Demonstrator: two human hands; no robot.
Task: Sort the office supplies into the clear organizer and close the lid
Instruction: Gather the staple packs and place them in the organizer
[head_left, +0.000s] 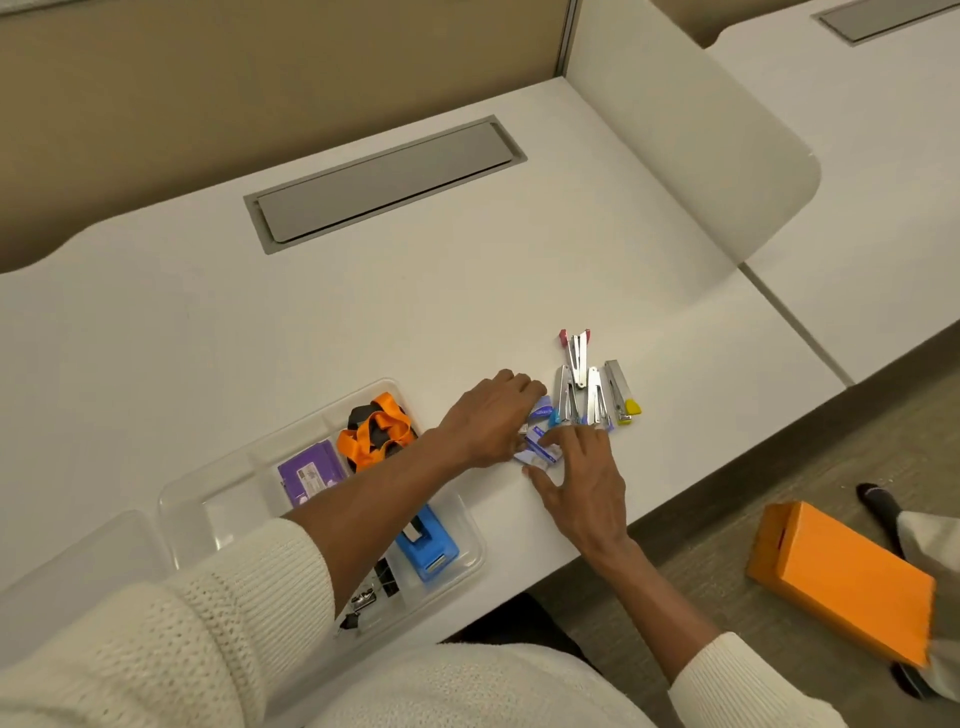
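Staple boxes (540, 451) between hands: left hand (488, 415) apparently gripping, right hand (582, 483) open, touching.

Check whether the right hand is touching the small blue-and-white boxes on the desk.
Touching. The head view shows the right hand with its fingertips resting on the small blue-and-white boxes, no gap visible; the left hand covers their other side.

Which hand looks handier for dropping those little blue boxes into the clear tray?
Probably the left hand. It lies on the small blue boxes on the side nearer the clear organizer, so its way back is short. The right hand would have to cross over the left arm.
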